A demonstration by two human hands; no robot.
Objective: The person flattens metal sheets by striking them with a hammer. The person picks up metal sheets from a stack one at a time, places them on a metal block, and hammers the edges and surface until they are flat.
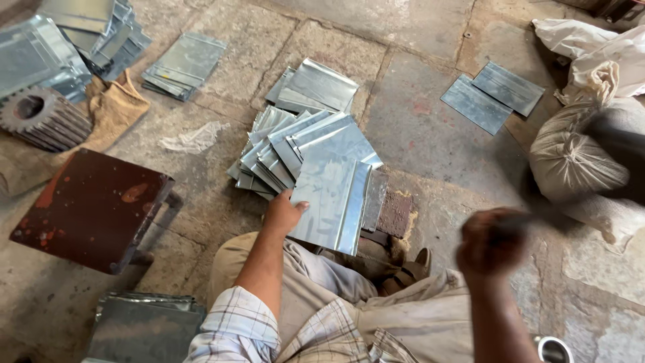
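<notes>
**Operator:** Fingers are the main hazard. My left hand pins the near edge of the folded rectangular sheet of shiny galvanised metal, thumb lying over its left edge. The sheet rests on a dark rusty block on the stone floor, just ahead of my knees.

**Observer:** And the other hand?

**Operator:** My right hand is raised to the right, closed around a dark handle. I judge that a stroke landing off line could catch the left thumb, or dent the fold.

**Observer:** Any other risk?

**Operator:** The sheet overlaps a fanned pile of similar silver sheets. It could slide under a blow, and its cut edges could slice the palm.

**Observer:** What cannot be made out?

**Operator:** The right hand is motion-blurred; the tool's head is a dark smear against the tied cloth sack, so I cannot tell its shape. The block is largely covered by the sheet. A round metal rim at the bottom edge is cut off.
</notes>
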